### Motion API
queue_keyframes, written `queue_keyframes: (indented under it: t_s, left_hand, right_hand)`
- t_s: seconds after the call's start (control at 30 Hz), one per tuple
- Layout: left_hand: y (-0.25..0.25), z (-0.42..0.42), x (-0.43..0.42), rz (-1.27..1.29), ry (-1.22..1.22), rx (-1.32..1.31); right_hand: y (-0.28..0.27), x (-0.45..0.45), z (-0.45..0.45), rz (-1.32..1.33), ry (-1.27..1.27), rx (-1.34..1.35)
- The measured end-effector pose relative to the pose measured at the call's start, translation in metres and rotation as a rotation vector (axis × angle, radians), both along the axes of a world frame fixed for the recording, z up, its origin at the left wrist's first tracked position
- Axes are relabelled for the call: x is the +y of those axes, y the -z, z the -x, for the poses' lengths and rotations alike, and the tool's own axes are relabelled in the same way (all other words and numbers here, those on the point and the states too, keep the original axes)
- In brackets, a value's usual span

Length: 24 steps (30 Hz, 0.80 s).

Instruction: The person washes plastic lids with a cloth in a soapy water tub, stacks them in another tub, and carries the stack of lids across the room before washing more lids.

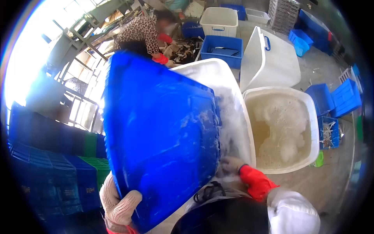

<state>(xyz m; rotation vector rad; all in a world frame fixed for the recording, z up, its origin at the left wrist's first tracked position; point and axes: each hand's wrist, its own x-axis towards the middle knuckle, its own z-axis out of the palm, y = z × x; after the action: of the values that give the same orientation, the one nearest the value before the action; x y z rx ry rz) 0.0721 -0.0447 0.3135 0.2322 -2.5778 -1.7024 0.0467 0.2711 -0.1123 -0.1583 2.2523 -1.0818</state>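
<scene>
A blue plastic crate (163, 132), not yet set down, is grasped by the left hand (120, 202); the right hand's (232, 165) grip is unclear.

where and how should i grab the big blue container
Probably by the near end of its left rim: come from the near left, thumb on the broad face, like the left hand. That edge is at the outer side, while the opposite end of the big blue container tilts over the white tub. The right hand might steady the lower right corner.
</scene>
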Motion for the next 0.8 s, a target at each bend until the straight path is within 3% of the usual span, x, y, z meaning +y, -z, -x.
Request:
queue_keyframes:
  t_s: [0.07, 0.13, 0.23, 0.33, 0.4, 0.47, 0.5, 0.57, 0.6, 0.63, 0.67, 0.7, 0.77, 0.8]
  left_hand:
    - [-0.031, 0.018, 0.044, 0.067, 0.082, 0.043]
    - [-0.047, 0.034, 0.065, 0.19, 0.472, 0.033]
    - [-0.056, 0.059, 0.116, 0.467, 1.101, 0.451]
    - [-0.021, 0.063, 0.171, 0.716, 1.37, 0.875]
    - [0.036, 0.075, 0.214, 0.395, 1.341, 0.708]
    - [0.084, 0.107, 0.248, 0.573, 1.49, 1.116]
    - [0.116, 0.113, 0.271, 0.825, 1.62, 1.026]
    - [0.196, 0.125, 0.303, 0.627, 1.56, 0.761]
    - [0.229, 0.131, 0.313, 0.499, 1.498, 0.712]
    - [0.262, 0.136, 0.322, 0.364, 1.436, 0.67]
    - [0.276, 0.14, 0.328, -0.27, 1.263, 0.091]
    - [0.281, 0.153, 0.32, -0.192, 1.201, 0.086]
    - [0.273, 0.187, 0.29, 0.186, 1.048, 0.261]
    - [0.265, 0.208, 0.265, 0.354, 0.946, 0.353]
  right_hand:
    - [-0.043, -0.001, -0.01, 0.039, -0.051, 0.006]
    - [-0.055, 0.005, 0.001, -0.064, -0.106, 0.158]
    - [-0.051, 0.016, -0.003, -0.144, -0.144, 0.225]
    - [-0.049, 0.02, -0.016, -0.153, -0.147, 0.215]
    - [-0.049, 0.024, -0.022, -0.157, -0.146, 0.216]
    - [-0.049, 0.028, -0.028, -0.168, -0.146, 0.225]
    - [-0.047, 0.03, -0.031, -0.173, -0.149, 0.235]
    - [-0.038, 0.029, -0.035, -0.085, -0.1, 0.222]
    - [-0.03, 0.03, -0.039, 0.134, 0.005, 0.154]
    - [-0.021, 0.031, -0.043, 0.658, 0.226, -0.089]
    - [-0.018, 0.029, -0.046, 0.894, 0.311, -0.24]
    - [-0.022, 0.027, -0.045, 0.915, 0.31, -0.311]
    - [-0.082, 0.016, -0.028, -0.349, -0.251, 0.187]
    - [-0.07, 0.014, -0.034, -0.332, -0.25, 0.177]
